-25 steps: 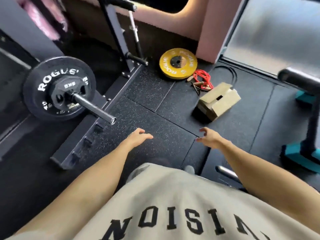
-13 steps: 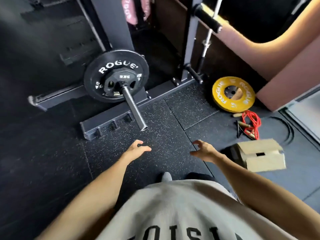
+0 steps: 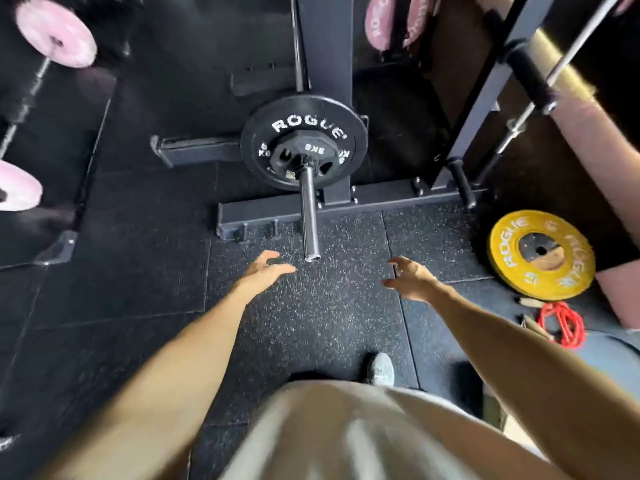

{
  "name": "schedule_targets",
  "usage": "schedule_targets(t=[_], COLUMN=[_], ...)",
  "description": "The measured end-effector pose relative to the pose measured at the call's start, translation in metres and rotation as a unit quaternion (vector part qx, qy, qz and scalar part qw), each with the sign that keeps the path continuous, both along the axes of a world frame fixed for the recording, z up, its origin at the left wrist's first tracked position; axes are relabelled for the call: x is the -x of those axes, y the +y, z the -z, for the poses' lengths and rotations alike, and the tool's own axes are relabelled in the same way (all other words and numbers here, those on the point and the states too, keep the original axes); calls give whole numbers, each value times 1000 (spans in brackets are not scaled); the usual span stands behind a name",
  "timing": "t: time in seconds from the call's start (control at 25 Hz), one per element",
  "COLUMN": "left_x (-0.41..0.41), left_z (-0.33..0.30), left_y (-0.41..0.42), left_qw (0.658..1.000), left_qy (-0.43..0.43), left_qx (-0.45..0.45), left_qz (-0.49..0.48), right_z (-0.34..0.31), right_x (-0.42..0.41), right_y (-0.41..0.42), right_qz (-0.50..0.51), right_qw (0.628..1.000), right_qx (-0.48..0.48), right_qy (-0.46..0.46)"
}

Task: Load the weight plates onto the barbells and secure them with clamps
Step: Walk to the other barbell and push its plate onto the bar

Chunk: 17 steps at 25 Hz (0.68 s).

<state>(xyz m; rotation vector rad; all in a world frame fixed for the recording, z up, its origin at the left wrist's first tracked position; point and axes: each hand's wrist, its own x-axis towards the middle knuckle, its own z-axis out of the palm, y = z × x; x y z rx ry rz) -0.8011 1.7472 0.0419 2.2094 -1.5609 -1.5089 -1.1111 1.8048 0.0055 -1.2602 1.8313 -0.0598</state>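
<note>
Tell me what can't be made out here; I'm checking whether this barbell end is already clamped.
Head view, the only one:
- Clamp: a ribbed collar-like ring at the small black plate on the barbell sleeve; too small to identify.
- Big black plate: weight marking partly covered by the small plate.
- Pink plates: motion-blurred, lettering unreadable.
- Yellow plate: number too small.
- Barbell's far end: cut off by the top edge.
</note>
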Motion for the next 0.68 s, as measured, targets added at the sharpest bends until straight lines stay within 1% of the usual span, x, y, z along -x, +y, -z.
schedule_targets(t=[0.12,0.2,0.36,0.44,0.52,0.68], left_x=[-8,-17,-34,-34,-31,-24], left_z=[-18,-27,-27,-24,-16,11], left_y=[-34,-60,-107,-132,-162,-220], left_qw=[999,998,993,990,986,979], left_qy=[15,16,19,20,38,38], left_qx=[41,64,120,143,160,198], left_qz=[5,8,4,3,-4,-10], right_z=[-23,-36,-52,-50,-41,-6], right_x=[0,-6,-21,-27,-29,-37], right_y=[-35,-62,-120,-152,-186,-243], right_qz=[3,19,9,9,2,-26], right_qw=[999,998,990,987,984,977], right_qx=[33,60,133,156,178,212], right_qy=[30,31,37,39,30,30])
